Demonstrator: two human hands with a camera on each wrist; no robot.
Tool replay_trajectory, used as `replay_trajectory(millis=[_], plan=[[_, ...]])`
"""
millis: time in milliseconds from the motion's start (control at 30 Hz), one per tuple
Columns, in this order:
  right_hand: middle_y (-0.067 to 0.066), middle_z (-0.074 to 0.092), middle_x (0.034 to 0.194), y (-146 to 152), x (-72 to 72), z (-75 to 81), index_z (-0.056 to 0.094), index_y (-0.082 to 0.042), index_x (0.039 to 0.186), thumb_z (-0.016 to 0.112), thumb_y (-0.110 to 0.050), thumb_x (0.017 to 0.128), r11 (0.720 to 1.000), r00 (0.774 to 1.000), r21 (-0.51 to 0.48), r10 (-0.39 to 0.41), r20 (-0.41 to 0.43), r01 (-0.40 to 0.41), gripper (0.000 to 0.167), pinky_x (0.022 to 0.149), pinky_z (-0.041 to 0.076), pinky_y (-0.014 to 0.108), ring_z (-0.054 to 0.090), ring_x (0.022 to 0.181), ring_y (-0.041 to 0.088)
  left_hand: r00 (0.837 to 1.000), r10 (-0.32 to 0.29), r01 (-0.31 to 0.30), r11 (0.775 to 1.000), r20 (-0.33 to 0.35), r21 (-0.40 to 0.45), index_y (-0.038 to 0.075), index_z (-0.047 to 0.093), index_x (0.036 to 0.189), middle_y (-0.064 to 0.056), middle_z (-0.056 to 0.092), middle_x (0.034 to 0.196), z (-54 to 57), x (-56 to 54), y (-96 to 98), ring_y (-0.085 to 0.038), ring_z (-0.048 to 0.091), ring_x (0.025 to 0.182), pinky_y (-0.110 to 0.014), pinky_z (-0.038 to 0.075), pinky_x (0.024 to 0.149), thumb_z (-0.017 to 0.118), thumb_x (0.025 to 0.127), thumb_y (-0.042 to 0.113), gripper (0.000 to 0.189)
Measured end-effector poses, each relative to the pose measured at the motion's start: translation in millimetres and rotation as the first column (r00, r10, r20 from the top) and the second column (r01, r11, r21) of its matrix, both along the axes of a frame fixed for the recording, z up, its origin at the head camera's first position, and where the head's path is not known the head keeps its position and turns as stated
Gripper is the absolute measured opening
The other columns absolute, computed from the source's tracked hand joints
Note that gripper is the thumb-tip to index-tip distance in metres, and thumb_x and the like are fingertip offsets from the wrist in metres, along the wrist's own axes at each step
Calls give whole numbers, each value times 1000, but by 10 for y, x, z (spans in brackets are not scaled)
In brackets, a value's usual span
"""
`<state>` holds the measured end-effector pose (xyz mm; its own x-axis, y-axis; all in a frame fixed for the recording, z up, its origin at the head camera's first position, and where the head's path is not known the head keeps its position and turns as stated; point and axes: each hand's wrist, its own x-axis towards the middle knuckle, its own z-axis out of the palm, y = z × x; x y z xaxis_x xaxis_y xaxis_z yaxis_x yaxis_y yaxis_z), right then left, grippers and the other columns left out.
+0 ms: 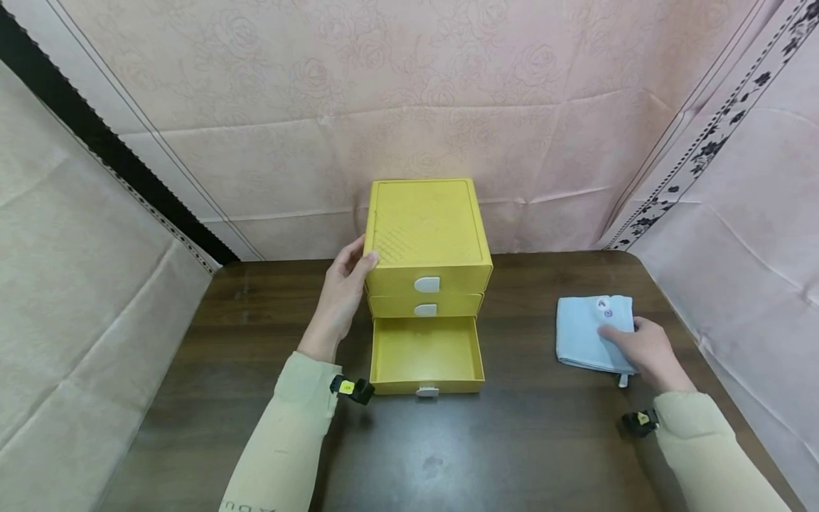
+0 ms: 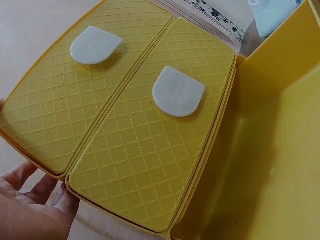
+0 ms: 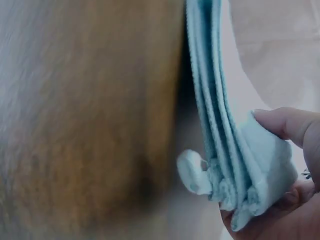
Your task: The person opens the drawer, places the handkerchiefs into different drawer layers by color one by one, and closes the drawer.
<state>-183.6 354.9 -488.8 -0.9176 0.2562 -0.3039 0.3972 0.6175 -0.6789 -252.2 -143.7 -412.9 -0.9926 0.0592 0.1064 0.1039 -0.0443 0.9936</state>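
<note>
A small yellow drawer cabinet [image 1: 419, 227] with white pull tabs stands on the table. Its bottom drawer [image 1: 427, 355] is pulled out and shows a bare floor, while the two drawers above it are closed. My left hand [image 1: 342, 291] holds the cabinet's left side, thumb at the upper front corner and fingers along the wall. Off to the right, my right hand [image 1: 646, 348] grips a folded light blue towel [image 1: 579, 334] by its near right corner. In the right wrist view the thumb lies on top of the layered towel [image 3: 240, 140] with fingers beneath, and a small hanging loop [image 3: 192, 172] sticks out.
Dark brown wooden table [image 1: 256, 427] lies under everything. Pale flower-patterned cloth [image 1: 416, 85] hangs behind the cabinet, and more pale cloth [image 1: 755, 235] borders the table on the right. Each wrist wears a small black camera [image 1: 352, 389] on a strap.
</note>
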Motion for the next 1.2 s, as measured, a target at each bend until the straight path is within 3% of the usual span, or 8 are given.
replay_trajectory(millis=[267, 433, 700, 767, 1200], plan=[[34, 39, 135, -158, 90, 156, 25, 14, 145, 49, -67, 88, 995, 999, -92, -43, 33, 46, 102, 73, 49, 36, 48, 105, 38, 1000, 6, -6, 1000, -4, -6, 22, 43, 145, -1, 48, 137, 2, -3, 14, -19, 48, 120, -39, 39, 102, 62, 94, 44, 59], [31, 46, 129, -346, 136, 257, 32, 11, 144, 51, -65, 89, 993, 998, -108, -54, -25, 51, 96, 67, 52, 32, 53, 99, 33, 1000, 6, -6, 1000, 1, -12, 23, 43, 145, 0, 48, 137, 9, -6, 20, -18, 48, 120, -38, 39, 103, 61, 93, 45, 59], [29, 54, 120, -700, 294, 509, 42, 6, 140, 55, -59, 91, 987, 992, -159, -17, -125, -3, 82, 65, 56, 33, 63, 83, 24, 1000, -1, 1, 1000, 4, -13, 22, 42, 146, -1, 47, 139, 40, 10, 27, -18, 47, 121, -38, 38, 104, 61, 94, 43, 59], [28, 55, 120, -781, 329, 569, 43, 4, 139, 56, -58, 91, 984, 991, -176, -6, -136, -18, 80, 65, 56, 34, 64, 82, 23, 1000, 3, -3, 1000, -1, -9, 23, 43, 145, 0, 47, 138, 4, -11, 20, -17, 47, 121, -38, 38, 104, 62, 93, 46, 60], [21, 65, 112, -1227, 474, 860, 51, -1, 134, 64, -48, 90, 939, 976, -310, 92, -195, -150, 66, 68, 58, 40, 69, 83, 25, 1000, 5, -5, 1000, 17, -24, 24, 41, 146, 1, 44, 141, 29, 21, 14, -17, 45, 125, -38, 35, 107, 61, 92, 49, 62]])
